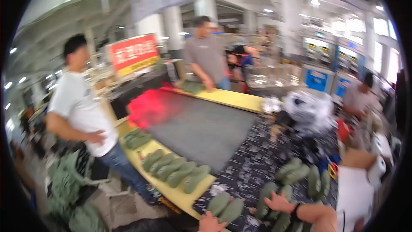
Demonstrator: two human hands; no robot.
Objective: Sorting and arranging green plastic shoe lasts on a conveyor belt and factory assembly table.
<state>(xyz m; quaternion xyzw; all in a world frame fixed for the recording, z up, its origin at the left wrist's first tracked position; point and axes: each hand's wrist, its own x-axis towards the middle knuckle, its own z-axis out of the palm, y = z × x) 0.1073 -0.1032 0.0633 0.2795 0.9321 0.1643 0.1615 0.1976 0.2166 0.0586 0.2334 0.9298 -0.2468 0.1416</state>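
Note:
My left hand (pixel 211 222), low in the middle, has its fingers closed on the near ends of a pair of green insoles (pixel 231 210) lying side by side. To its right my right hand (pixel 280 202), a dark band at its wrist, reaches over another green insole (pixel 264 201). Its fingers are spread and touch the insole's edge. More green insoles (pixel 296 174) lie beyond my right hand on the black, white-flecked table surface (pixel 240 163). Some insoles below my right forearm are partly covered by it.
A row of green insoles (pixel 178 172) lies on the yellow table edge (pixel 189 199). Red light glows over a grey belt (pixel 206 124). One person (pixel 81 107) stands left, another (pixel 206 56) at the far side. Clear plastic bags (pixel 309 111) and yellow-handled scissors (pixel 332 169) are at right.

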